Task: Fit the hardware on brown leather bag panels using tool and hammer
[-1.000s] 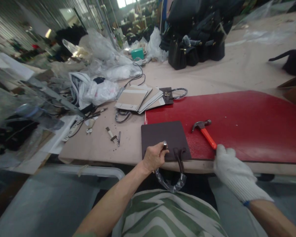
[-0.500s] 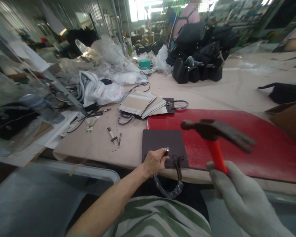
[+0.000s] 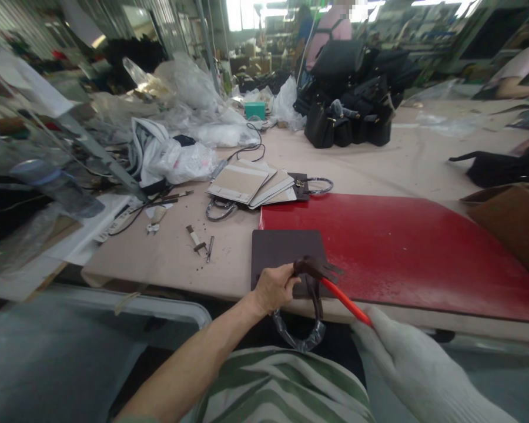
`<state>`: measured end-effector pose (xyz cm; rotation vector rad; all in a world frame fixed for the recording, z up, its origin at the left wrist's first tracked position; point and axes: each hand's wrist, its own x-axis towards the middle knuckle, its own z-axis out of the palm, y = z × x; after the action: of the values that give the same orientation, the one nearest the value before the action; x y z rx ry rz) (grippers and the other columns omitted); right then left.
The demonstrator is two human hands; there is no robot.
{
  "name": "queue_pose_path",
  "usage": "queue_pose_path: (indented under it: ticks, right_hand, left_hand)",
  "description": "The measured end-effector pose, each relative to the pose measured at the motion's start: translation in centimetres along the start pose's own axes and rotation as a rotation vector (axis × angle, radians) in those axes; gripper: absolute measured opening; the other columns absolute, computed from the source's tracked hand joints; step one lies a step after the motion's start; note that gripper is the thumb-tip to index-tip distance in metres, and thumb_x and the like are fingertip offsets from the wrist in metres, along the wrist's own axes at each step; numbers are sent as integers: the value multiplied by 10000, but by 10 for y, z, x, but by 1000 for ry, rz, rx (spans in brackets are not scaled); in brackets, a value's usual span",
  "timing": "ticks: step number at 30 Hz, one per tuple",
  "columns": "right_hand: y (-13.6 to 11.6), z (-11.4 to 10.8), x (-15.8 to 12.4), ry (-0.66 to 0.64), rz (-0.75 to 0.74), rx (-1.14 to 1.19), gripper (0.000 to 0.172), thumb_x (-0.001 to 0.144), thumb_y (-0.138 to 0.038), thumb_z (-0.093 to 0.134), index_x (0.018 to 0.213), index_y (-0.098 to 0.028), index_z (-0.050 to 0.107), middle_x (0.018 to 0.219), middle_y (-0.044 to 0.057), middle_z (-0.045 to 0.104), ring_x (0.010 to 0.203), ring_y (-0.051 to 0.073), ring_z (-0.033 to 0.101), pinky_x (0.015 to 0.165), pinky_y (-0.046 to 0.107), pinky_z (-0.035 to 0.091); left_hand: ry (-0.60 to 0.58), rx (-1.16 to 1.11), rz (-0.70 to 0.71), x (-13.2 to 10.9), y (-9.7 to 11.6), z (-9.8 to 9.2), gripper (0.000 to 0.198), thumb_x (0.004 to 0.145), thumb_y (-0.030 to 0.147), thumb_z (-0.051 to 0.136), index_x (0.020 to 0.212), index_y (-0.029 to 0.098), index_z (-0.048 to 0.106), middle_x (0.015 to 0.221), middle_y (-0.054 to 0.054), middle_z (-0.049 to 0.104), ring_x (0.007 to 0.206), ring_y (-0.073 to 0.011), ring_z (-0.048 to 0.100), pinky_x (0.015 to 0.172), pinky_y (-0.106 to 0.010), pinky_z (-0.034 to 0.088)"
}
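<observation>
My bare left hand (image 3: 274,288) is closed over the lower part of a dark brown panel (image 3: 286,247); the small metal tool it pinches is now hidden under the hammer head. My right hand (image 3: 379,335), in a pale glove, grips the red handle of a hammer (image 3: 344,301). The hammer head lies right at the left fingertips, above the panel. A dark handle in clear wrap (image 3: 300,342) hangs from the panel over the table's front edge.
The panel overlaps a red sheet (image 3: 401,252). Behind lie stacked beige panels (image 3: 239,183) and black bags (image 3: 348,117). Pliers (image 3: 155,220) and a metal rod (image 3: 210,249) are at left, a brown box (image 3: 511,217) at right. People stand in the background.
The hammer has come down and left from above the red sheet to my left fingertips. My left hand has stayed in place on the panel.
</observation>
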<state>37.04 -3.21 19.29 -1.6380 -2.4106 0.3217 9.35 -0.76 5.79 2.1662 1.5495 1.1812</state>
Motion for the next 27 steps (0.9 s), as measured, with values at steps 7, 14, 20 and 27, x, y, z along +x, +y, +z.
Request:
queue_pose_path:
  ticks: [7, 14, 20, 27]
  right_hand:
    - [25, 9, 31, -144, 143, -125, 339, 992, -481, 377, 883, -240, 589, 724, 74, 700, 678, 273, 698, 585, 339, 436]
    - [26, 59, 72, 113, 47, -328, 349, 1006, -341, 421, 1151, -117, 646, 1116, 193, 688, 945, 336, 680, 764, 420, 508]
    - [-29, 108, 68, 142, -288, 11, 500, 888, -345, 627, 1339, -132, 608, 1400, 189, 591, 1296, 372, 526, 1121, 547, 399]
    - [-35, 131, 65, 118, -289, 21, 582, 856, -249, 622, 1420, -130, 549, 1477, 197, 523, 1396, 410, 420, 1183, 632, 285]
  left_hand:
    - [9, 14, -1, -1, 0, 0, 138, 915, 162, 605, 1049, 192, 625, 915, -62, 757, 826, -214, 753, 740, -291, 596]
    - [26, 7, -17, -3, -1, -1, 125, 927, 183, 619, 1051, 196, 624, 918, -62, 757, 824, -213, 753, 752, -300, 608]
    - [-1, -78, -112, -4, 5, -2, 82, 932, 224, 601, 999, 203, 643, 924, -69, 762, 850, -213, 752, 791, -316, 608]
    - [305, -587, -728, 19, -18, -42, 290, 909, 441, 600, 1024, 175, 597, 874, -65, 762, 776, -196, 749, 712, -314, 619]
